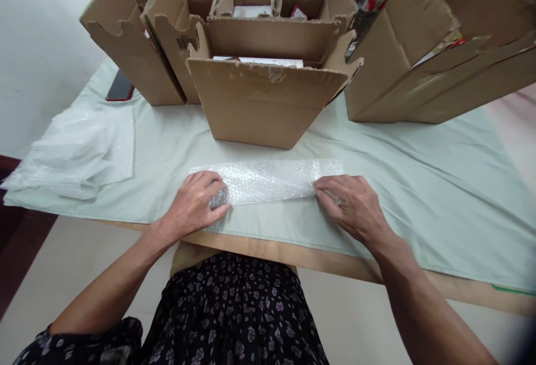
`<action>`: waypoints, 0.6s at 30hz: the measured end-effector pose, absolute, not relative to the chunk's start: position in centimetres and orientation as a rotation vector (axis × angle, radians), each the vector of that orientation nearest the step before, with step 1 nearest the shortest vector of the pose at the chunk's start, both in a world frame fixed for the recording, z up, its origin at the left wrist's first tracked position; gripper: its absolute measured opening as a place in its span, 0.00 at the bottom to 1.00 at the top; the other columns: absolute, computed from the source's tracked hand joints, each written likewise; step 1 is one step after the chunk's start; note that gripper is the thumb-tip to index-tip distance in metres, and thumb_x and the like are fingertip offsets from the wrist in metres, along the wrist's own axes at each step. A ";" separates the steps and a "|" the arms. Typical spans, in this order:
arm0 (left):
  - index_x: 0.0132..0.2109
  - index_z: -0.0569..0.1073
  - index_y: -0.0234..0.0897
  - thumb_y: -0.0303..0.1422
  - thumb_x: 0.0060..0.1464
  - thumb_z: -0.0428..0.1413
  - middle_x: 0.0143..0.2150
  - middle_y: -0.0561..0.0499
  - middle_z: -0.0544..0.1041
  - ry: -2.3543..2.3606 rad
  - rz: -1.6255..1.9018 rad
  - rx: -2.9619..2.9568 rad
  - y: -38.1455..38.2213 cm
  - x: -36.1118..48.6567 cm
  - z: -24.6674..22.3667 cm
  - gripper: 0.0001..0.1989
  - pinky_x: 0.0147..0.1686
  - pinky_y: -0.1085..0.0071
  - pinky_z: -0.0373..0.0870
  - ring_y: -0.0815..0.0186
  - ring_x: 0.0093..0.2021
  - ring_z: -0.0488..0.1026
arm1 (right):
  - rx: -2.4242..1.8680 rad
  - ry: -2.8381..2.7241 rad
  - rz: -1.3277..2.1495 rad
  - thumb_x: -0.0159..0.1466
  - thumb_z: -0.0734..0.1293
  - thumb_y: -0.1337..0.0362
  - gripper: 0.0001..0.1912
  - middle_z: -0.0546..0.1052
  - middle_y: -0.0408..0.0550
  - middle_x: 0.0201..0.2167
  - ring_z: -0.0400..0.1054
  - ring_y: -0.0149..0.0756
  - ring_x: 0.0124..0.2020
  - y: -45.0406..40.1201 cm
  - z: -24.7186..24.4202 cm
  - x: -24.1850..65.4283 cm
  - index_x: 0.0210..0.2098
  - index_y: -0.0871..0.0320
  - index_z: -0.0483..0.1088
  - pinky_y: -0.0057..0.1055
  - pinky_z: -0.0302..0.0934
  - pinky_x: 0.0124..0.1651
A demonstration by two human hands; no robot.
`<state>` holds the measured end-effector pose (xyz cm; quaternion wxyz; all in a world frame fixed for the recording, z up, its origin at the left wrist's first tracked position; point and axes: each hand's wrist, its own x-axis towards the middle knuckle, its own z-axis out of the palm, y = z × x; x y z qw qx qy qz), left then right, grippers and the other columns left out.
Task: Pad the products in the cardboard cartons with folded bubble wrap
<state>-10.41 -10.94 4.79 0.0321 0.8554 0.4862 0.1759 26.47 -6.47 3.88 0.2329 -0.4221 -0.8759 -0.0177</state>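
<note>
A long strip of clear bubble wrap (pixel 272 179) lies flat on the pale green cloth, near the table's front edge. At its left end my left hand (pixel 196 200) curls round a small dark item under or inside the wrap; what the item is cannot be made out. My right hand (pixel 352 203) pinches the strip's right end between thumb and fingers. Just behind the strip stands an open cardboard box (pixel 268 102) with something flat and white inside.
A pile of bubble wrap (pixel 92 150) lies at the left, with a dark phone (pixel 120 87) behind it. Several open cardboard boxes stand along the back, and a large one (pixel 385 69) is at the right. The cloth (pixel 439 186) has folds at the right.
</note>
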 end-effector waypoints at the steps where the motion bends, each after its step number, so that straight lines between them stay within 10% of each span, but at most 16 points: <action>1: 0.48 0.77 0.35 0.35 0.61 0.61 0.52 0.39 0.80 1.486 0.538 2.636 -11.0 -10.6 4.8 0.10 0.52 0.51 0.76 0.49 0.52 0.78 | -1.174 -2.404 0.018 0.71 0.63 0.67 0.10 0.85 0.48 0.38 0.78 0.41 0.38 -6.6 4.2 26.5 0.38 0.57 0.77 0.40 0.63 0.44; 13: 0.58 0.74 0.35 0.34 0.60 0.64 0.62 0.35 0.75 1.374 0.592 2.740 -10.7 -5.1 5.7 0.21 0.65 0.44 0.68 0.44 0.65 0.70 | -1.333 -2.419 0.427 0.67 0.63 0.63 0.12 0.85 0.46 0.37 0.79 0.42 0.36 -7.2 5.5 25.6 0.34 0.54 0.79 0.42 0.70 0.44; 18: 0.43 0.78 0.36 0.28 0.67 0.56 0.45 0.45 0.82 1.143 0.528 2.796 -9.6 -2.5 4.9 0.06 0.61 0.51 0.70 0.57 0.49 0.78 | -1.302 -2.427 0.449 0.68 0.63 0.64 0.12 0.85 0.47 0.36 0.79 0.42 0.37 -7.7 5.8 25.4 0.34 0.55 0.77 0.42 0.68 0.44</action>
